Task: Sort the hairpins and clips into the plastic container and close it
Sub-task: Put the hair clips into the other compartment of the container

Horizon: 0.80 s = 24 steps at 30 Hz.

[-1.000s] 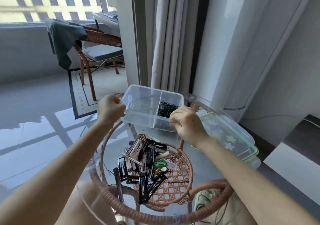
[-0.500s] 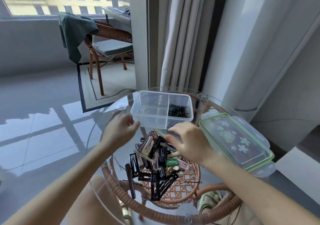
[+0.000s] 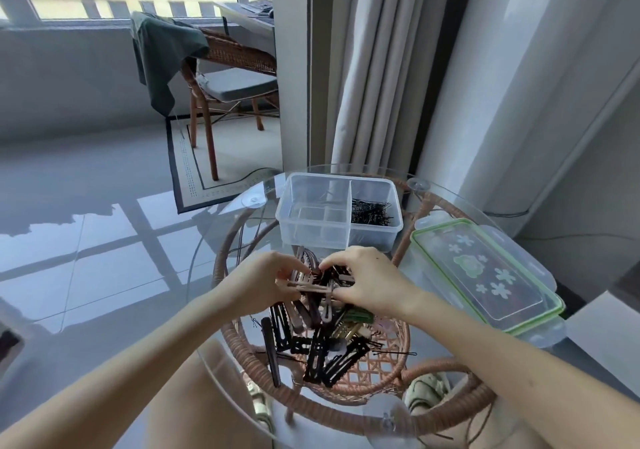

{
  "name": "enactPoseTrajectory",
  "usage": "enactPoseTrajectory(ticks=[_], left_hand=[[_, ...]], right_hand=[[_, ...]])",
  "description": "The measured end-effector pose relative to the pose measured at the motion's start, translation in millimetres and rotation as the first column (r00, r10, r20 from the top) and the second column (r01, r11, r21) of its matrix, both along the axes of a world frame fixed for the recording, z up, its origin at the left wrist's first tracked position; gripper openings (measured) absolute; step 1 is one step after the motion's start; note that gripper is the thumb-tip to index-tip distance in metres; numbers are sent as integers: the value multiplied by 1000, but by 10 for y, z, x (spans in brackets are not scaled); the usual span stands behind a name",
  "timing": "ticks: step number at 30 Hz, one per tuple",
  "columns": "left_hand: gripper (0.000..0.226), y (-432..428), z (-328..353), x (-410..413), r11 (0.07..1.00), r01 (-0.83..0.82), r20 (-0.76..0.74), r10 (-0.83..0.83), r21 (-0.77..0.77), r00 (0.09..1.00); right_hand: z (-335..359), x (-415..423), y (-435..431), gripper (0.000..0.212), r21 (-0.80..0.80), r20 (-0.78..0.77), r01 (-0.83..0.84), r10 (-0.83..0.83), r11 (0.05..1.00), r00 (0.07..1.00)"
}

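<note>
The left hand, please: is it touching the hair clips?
Touching. The head view shows the left hand pinching beige hair clips atop the pile.

Clips [image 3: 325, 341] black, brown, beige; lid [image 3: 485, 268] green-rimmed, white flower print.

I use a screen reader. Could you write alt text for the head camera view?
A person's left hand and right hand pinch hair clips from a pile on a glass table. Behind it, a divided container holds black hairpins in its right compartment; its green-rimmed lid lies alongside.
</note>
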<state>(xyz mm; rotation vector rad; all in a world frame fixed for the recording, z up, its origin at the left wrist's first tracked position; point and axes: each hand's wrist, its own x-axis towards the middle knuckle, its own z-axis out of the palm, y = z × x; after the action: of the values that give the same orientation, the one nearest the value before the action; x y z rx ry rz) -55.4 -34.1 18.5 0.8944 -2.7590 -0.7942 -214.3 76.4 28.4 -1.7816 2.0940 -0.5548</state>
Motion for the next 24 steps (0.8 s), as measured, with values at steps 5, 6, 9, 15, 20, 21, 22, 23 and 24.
enactPoseTrajectory(ticks=[5,6,9,15,20,21,22,23,24], left_hand=[[25,35,-82,39,997,6,-110,-14,-77,994],[23,41,-83,47,997,1,-125,-11,-77,992],[22,60,-29,85,997,-42,-180,30,-62,983],[19,2,246,250,980,-182,-217,194,74,957],[15,-129,594,327,945,-216,-322,290,248,901],[16,-140,660,326,938,-213,-354,303,272,884],[16,-156,709,318,934,-208,-385,313,289,868],[18,-184,745,302,934,-209,-411,319,291,854],[22,-211,780,277,935,-214,-428,323,285,844]], right_hand=[[101,-31,35,29,-35,3,59,-59,998,998],[119,-44,37,27,-37,12,74,-73,997,997],[201,-72,44,22,-63,53,102,-99,993,994],[562,-147,34,17,-141,45,138,-133,980,990],[1036,-209,-257,20,-224,18,118,-117,967,993],[1094,-227,-377,20,-229,-2,116,-119,966,993],[1122,-250,-522,20,-229,-18,121,-129,966,992],[1120,-276,-682,19,-225,-36,134,-145,965,989],[1083,-301,-850,19,-215,-53,154,-169,964,984]])
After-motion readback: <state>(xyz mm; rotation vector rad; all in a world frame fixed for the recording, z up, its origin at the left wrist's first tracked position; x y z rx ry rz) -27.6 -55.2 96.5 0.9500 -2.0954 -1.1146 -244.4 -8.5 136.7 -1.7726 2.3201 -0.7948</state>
